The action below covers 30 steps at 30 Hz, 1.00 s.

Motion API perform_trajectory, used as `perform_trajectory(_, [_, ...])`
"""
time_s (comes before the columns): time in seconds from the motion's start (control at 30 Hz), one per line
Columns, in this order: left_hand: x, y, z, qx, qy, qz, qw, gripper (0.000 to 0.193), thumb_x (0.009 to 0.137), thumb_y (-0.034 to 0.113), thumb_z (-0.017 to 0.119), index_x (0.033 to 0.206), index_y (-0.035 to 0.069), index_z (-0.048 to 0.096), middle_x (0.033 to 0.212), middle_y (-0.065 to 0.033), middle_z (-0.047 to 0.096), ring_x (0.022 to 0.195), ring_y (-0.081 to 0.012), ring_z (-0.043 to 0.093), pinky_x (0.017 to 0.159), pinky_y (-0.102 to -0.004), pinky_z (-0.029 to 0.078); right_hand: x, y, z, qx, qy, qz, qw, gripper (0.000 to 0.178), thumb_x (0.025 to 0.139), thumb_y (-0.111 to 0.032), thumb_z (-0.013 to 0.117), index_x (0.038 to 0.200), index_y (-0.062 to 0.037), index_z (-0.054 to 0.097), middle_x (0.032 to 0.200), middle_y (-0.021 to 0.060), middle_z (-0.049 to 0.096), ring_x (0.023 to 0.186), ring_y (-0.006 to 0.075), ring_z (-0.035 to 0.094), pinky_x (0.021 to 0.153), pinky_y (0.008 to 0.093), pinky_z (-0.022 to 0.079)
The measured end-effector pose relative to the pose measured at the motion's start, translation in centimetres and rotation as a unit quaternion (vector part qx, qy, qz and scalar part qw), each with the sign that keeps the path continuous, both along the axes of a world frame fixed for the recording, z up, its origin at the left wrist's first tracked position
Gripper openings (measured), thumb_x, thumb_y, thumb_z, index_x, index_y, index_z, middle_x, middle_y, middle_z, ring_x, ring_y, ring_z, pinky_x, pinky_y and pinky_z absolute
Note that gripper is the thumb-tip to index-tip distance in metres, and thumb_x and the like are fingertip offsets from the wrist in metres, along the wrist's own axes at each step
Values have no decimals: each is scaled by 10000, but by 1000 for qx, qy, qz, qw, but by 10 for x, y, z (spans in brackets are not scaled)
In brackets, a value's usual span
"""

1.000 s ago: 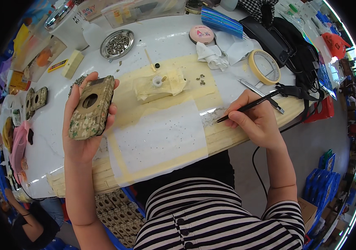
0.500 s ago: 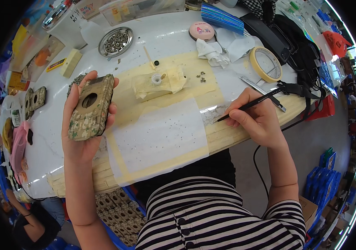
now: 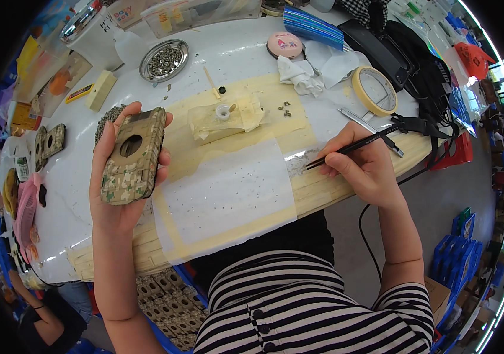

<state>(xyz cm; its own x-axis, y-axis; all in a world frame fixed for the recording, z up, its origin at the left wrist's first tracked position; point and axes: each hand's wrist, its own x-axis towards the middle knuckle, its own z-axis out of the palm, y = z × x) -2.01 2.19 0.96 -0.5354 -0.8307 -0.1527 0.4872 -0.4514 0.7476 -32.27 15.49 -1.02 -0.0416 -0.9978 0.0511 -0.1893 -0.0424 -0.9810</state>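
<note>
- The left hand (image 3: 121, 213) holds a camouflage case (image 3: 123, 172) above the left side of the worktop (image 3: 69, 206), its fingers curled round both edges and the oval opening facing up.
- The right hand (image 3: 365, 168) has its fingers pinching black tweezers (image 3: 376, 137), whose tips point down at a glossy transparent patch (image 3: 297, 164) of fine bits; whether they grip one cannot be told.
- As far as can be judged, the work is partway: the case is in hand and the tweezers at the bits, but the two are well apart. No added bits can be made out on the case's upper face.
- Tiny specks lie loose over a white sheet (image 3: 222, 203) between the hands.
- Similar cases lie at the far left (image 3: 54, 139) and many more fill a crate (image 3: 169, 304) below the worktop; whether those are finished cannot be told.
- Behind the sheet sit a tape-covered block (image 3: 210, 131) with a small white cup (image 3: 223, 112), a wooden stick (image 3: 211, 81) and a metal dish (image 3: 165, 61) of studs.
- A silver tool (image 3: 393, 147) lies just behind the right hand, near a tape roll (image 3: 356, 88) and crumpled tissue (image 3: 300, 76).
- The block is the nearest obstacle behind the sheet; a black cable (image 3: 363, 236) hangs near the right forearm.
</note>
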Motion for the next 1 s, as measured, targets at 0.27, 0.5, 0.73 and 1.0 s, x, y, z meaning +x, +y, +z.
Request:
perform_trajectory(0.27, [-1,2,0,-3,-17,8,1000,459,1006,350,339,1343,40,375,1217,-263,522,762,-207,655,577,-275,596,4,-1,0,5,26,-7,1000,143,902,-104,620,849,17,565,712,25,595,662,62,584,604,193,475])
perform_trajectory(0.5, [-3,2,1,-7,-18,7,1000,472,1002,349,351,1343,24,370,1207,-275,523,759,-210,658,568,-279,601,6,-1,0,2,23,-6,1000,145,899,-103,624,850,22,570,716,27,594,667,62,583,600,192,471])
perform_trajectory(0.73, [-2,2,0,-7,-23,6,1000,479,999,355,356,1345,24,371,1204,-276,525,756,-209,658,566,-278,600,5,-1,0,8,24,-1,1000,141,901,-99,619,850,24,571,740,32,596,683,65,589,613,196,480])
perform_trajectory(1.0, [-3,3,1,-6,-31,8,999,488,997,359,359,1350,23,363,1205,-277,524,750,-209,658,563,-278,599,5,0,1,-1,10,-9,1000,136,904,-98,614,854,21,571,751,31,592,698,70,592,617,197,481])
